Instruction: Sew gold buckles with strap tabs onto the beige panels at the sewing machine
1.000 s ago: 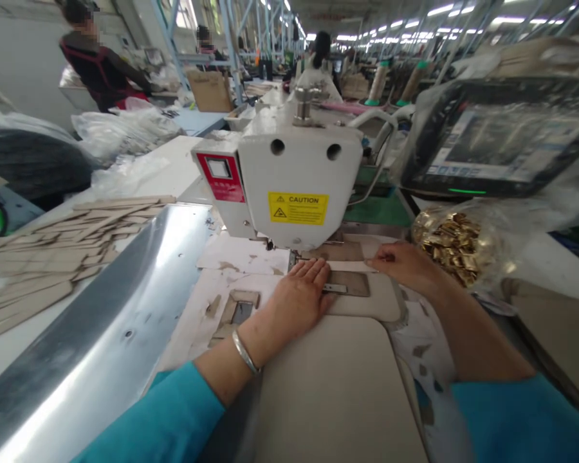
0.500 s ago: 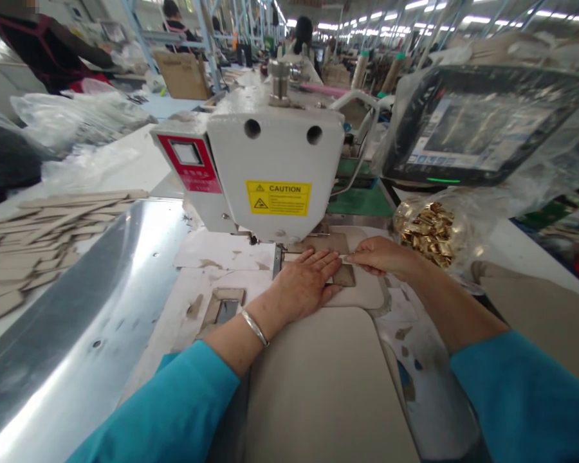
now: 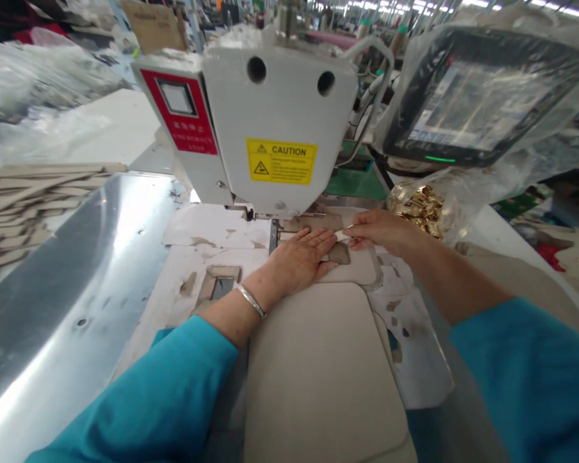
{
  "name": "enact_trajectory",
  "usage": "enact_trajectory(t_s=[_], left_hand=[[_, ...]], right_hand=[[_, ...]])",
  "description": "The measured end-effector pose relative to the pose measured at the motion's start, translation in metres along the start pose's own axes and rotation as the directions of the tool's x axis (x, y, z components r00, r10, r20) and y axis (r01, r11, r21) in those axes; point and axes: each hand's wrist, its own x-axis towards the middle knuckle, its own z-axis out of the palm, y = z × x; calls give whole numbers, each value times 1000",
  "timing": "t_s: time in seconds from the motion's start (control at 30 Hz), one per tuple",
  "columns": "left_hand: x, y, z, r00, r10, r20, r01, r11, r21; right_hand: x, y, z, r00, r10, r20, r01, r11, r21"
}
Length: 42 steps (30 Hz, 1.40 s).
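My left hand lies flat with its fingers extended on a beige panel below the head of a white sewing machine. Just right of those fingertips, my right hand is closed in a pinch over the same panel. A thin, shiny sliver shows at its fingertips, too small to identify. Between the hands, a small darker rectangle shows on the panel. Nearer to me rests a larger beige panel with rounded corners, its far edge close under my left wrist.
Beige strips are piled at the left beside a metal plate. A bag of gold-coloured metal pieces sits beyond my right forearm, under a plastic-wrapped screen. A beige frame-shaped piece lies left of my left hand.
The view has tipped down and come closer to the machine. My left hand stays flat on the panel. My right hand stays pinched beside it, with its fingers slightly shifted.
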Motion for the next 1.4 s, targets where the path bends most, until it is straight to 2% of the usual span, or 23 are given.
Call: enact_trajectory(t_s=[0.03,0.1,0.23,0.4,0.6,0.87,1.13,1.4], left_hand=[[0,0,0,1000,-3,10,3,1000,-6],[1,0,-1,1000,-2,30,2,1000,-14],[1,-2,-1,999,10,47,-9,1000,-21],[1,-2,-3,998,4,58,-3,1000,-29],[1,0,-5,998,4,63,-3,1000,-19],[2,-1,-3,999,9,50,-8,1000,-19],[2,-1,-4,998,5,59,-5,1000,-9],[2,0,-4,998,-5,65,6,1000,-7]], right_hand=[[0,2,-1,998,55,32,-59,990,132],[1,6,-2,991,120,58,-132,948,291],[2,8,0,985,168,35,-169,911,375],[2,3,5,990,143,-16,-127,923,363],[4,8,2,978,209,12,-201,919,340],[4,9,-1,978,206,34,-206,925,318],[-3,5,8,979,196,-59,-169,937,307],[-3,15,11,986,122,-110,-91,964,250]])
